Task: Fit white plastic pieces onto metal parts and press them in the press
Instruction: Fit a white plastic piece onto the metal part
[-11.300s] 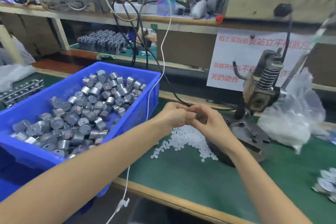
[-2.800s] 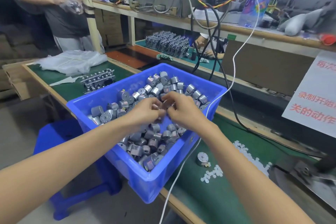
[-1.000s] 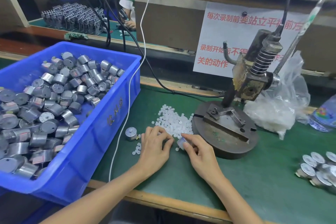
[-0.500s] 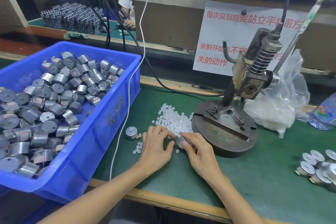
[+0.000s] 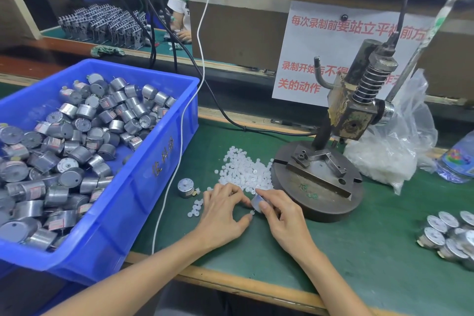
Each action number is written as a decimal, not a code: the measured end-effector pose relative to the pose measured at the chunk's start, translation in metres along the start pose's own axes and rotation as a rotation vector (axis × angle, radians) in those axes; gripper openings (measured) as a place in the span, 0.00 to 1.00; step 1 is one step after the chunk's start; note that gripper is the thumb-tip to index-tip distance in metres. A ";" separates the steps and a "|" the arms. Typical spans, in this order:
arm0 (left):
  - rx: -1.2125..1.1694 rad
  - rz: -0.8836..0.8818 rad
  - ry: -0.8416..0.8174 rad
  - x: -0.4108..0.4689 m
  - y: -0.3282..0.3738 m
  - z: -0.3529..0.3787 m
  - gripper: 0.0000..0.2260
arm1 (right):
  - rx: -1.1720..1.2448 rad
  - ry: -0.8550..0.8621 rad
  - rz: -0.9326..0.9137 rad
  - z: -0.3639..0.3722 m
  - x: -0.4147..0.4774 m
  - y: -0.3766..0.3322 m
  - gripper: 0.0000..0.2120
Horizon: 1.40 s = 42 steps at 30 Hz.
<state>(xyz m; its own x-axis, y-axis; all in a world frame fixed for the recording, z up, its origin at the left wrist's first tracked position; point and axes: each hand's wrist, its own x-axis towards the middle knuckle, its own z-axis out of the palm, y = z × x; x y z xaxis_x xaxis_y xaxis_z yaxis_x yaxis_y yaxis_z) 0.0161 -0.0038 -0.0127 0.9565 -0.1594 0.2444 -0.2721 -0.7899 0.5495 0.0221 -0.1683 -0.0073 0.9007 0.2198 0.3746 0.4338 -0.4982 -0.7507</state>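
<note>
Right hand (image 5: 284, 215) pinches small metal motor (image 5: 256, 202) just front-left of press base (image 5: 318, 202). Left hand (image 5: 223, 213) beside it, fingers curved, thumb by motor's shaft end; can't tell if pinching. White gear pile (image 5: 246, 172) against base's left edge. Blue bin (image 5: 143, 187) farther left.

left hand (image 5: 221, 215) palm-down, right hand (image 5: 282, 215) in a pinch, fingertips together

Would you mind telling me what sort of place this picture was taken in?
Most likely a small factory assembly bench: a blue bin heaped with metal parts, a lever press on the green mat, and loose white plastic pieces beside it.
</note>
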 end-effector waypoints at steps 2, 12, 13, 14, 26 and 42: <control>-0.022 -0.009 0.009 0.000 0.000 0.000 0.05 | -0.006 0.002 -0.016 0.000 0.000 0.000 0.12; -0.091 -0.062 0.028 0.000 0.000 -0.002 0.03 | -0.087 -0.013 -0.142 0.003 -0.002 0.002 0.14; -0.097 -0.068 0.027 0.001 0.000 -0.002 0.04 | -0.096 -0.020 -0.156 0.003 -0.003 0.003 0.14; -0.103 -0.073 0.028 0.001 0.000 -0.002 0.04 | -0.102 -0.025 -0.168 0.004 -0.003 0.003 0.14; -0.129 -0.081 0.053 -0.001 0.000 -0.003 0.02 | -0.230 -0.056 -0.252 0.007 -0.005 0.000 0.13; -0.127 0.151 0.084 -0.003 0.005 -0.007 0.20 | -0.232 -0.019 -0.253 0.011 -0.004 0.002 0.11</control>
<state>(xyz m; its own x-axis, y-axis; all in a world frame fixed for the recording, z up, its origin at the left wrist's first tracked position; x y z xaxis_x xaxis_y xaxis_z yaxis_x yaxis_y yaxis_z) 0.0109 -0.0030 -0.0055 0.8930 -0.2165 0.3946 -0.4282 -0.6790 0.5963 0.0194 -0.1609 -0.0162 0.7662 0.3754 0.5216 0.6293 -0.6029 -0.4904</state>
